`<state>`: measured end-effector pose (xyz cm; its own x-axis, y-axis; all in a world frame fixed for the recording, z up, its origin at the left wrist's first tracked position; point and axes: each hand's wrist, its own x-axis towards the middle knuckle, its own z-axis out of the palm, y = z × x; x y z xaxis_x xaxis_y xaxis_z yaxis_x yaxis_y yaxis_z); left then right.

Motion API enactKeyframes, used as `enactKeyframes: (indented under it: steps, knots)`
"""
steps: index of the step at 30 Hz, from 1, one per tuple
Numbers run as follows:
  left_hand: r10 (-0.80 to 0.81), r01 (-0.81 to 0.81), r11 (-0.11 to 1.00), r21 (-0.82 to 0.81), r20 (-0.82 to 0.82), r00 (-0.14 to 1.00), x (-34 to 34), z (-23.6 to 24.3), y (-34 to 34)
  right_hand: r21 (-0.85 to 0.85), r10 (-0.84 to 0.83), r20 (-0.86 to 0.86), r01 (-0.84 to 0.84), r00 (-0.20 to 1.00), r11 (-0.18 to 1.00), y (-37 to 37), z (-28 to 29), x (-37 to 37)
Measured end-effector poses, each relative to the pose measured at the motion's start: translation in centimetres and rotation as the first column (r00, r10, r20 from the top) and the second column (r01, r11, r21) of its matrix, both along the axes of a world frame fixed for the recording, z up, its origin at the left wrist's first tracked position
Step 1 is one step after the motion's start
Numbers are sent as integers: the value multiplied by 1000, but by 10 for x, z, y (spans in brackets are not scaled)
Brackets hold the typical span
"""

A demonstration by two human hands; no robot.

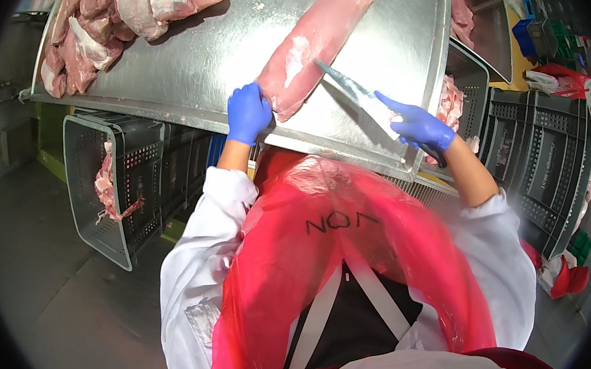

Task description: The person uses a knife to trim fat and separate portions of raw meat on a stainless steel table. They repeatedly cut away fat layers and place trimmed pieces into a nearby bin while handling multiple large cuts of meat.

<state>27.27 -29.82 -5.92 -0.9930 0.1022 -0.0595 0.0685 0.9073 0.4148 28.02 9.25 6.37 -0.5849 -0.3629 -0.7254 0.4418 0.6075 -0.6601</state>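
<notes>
A long pink piece of pork loin [331, 25] lies slantwise on the metal table [203, 70], with a white patch of fat on its upper face. My left hand [247, 113], in a blue glove, is closed on the loin's near left end. In my blue-gloved right hand [422, 122] is a knife [352, 88], its handle mostly hidden by the fingers and my index finger stretched along the blade. The knife's tip touches the loin's right side, beside the fat patch.
Several cuts of raw meat [93, 37] are heaped at the table's far left. A grey crate [122, 198] with meat trimmings stands below the left edge. Right of the table are a crate of meat [471, 77], a metal bin [495, 26] and a dark perforated crate [540, 158].
</notes>
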Motion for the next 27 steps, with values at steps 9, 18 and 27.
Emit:
enactKeyframes:
  steps: [9,18,27]
  knots:
    - [104,-91,994,-53,358,928,-127,55,105,-389,-575,-164,483,802,785,-19,-51,-39]
    - [281,-335,911,240,232,931,-131,-4,68,-242,-364,-255,306,896,921,-92,-100,-79]
    - [264,-309,922,235,205,943,-114,27,87,43,257,-259,-254,931,966,-73,-69,-86]
